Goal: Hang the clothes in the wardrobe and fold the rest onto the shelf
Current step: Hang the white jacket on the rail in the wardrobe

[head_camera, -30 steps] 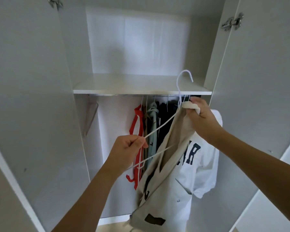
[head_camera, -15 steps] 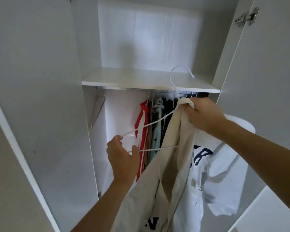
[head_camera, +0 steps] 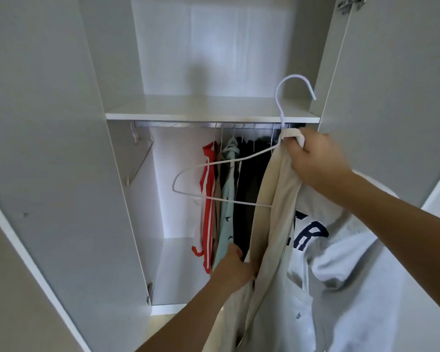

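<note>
Head view shows your right hand curled round the ribbed collar of a soft cream jacket together with the neck of a thin white wire hanger. The hanger's rounded hook rises just above that grip, and its bare left shoulder juts out to the left of it. Below the grip the jacket hangs in loose folds, a zipper running down its edge. Your left hand is low beneath the grip, fingers curled into the jacket's cloth. Behind your right forearm drapes a white shirt with dark block letters. Past the grip, clothes crowd the metal rail: a red garment with white stripes, a pale green one, then dark ones. A smooth white shelf sits above the rail.
</note>
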Demonstrator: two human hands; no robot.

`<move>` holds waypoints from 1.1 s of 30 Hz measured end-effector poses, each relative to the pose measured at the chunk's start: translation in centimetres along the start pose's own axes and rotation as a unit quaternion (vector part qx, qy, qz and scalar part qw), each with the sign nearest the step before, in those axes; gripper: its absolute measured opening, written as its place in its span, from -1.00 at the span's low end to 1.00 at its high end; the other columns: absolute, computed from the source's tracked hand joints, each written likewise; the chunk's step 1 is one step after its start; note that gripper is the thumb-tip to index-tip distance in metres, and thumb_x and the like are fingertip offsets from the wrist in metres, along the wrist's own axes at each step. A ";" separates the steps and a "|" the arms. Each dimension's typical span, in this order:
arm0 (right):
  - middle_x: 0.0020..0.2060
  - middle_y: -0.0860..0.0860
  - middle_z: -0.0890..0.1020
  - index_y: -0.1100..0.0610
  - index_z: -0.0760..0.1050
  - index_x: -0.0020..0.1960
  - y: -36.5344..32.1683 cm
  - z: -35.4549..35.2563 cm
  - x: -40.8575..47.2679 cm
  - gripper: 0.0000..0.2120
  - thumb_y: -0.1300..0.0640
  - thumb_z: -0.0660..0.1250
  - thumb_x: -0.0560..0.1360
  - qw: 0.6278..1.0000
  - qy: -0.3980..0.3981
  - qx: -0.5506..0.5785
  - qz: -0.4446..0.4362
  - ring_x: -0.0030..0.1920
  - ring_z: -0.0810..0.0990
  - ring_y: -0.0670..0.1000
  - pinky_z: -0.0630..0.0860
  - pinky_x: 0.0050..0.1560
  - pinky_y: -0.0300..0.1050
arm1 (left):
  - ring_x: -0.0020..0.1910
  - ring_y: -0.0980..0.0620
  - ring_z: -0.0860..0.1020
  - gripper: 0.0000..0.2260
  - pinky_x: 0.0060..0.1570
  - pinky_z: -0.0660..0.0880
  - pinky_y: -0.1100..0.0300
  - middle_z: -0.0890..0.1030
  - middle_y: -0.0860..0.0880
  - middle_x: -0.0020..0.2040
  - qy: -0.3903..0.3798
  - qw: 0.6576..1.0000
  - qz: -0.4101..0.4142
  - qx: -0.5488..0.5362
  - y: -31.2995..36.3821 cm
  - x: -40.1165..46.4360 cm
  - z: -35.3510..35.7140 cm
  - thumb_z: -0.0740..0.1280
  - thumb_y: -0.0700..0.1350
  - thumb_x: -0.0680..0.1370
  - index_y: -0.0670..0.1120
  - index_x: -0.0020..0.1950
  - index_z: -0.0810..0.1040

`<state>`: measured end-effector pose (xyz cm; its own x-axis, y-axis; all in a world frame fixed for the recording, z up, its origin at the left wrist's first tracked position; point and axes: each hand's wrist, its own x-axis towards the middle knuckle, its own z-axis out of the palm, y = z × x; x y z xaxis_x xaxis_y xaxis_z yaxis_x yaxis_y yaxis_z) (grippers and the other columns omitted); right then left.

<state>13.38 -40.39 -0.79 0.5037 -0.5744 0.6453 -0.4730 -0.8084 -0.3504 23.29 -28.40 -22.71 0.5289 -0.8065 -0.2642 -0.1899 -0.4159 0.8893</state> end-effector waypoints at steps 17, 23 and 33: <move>-0.49 0.03 0.46 0.16 0.27 0.13 6.9 -4.0 -3.9 -0.60 -0.17 0.16 0.55 0.989 0.053 -0.125 -0.061 -0.46 0.50 0.17 0.36 -0.40 -0.10 | -0.12 0.01 0.51 -0.71 -0.15 0.43 0.26 0.57 -0.16 0.14 0.131 0.986 0.032 0.100 9.0 5.5 -11.8 0.14 -0.10 0.64 -0.22 0.20 0.54; -0.34 0.01 0.58 -0.01 0.40 0.12 9.1 -1.8 -4.3 -0.59 -0.28 0.04 0.51 0.986 -0.056 -0.155 -0.028 -0.32 0.58 0.10 0.54 -0.27 -0.07 | 0.09 -0.17 0.59 -0.76 0.16 0.52 -0.08 0.62 -0.20 0.07 0.147 0.989 -0.035 0.009 13.9 4.9 -15.3 0.30 -0.01 0.55 -0.17 0.06 0.56; -0.30 -0.04 0.55 0.01 0.42 -0.11 5.1 3.7 -3.2 -0.72 -0.21 0.18 0.53 0.992 -0.102 0.044 0.061 -0.26 0.53 0.01 0.47 -0.23 -0.08 | -0.13 -0.06 0.46 -0.86 -0.14 0.39 0.07 0.50 -0.14 -0.11 0.034 0.990 0.117 -0.075 20.9 0.7 -10.4 0.26 -0.11 0.52 -0.12 0.01 0.55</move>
<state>12.01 -43.18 -7.11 0.5866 -0.6761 0.4460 -0.4796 -0.7337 -0.4814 28.35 -33.29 -0.44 0.5399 -0.8414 -0.0236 -0.1913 -0.1499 0.9700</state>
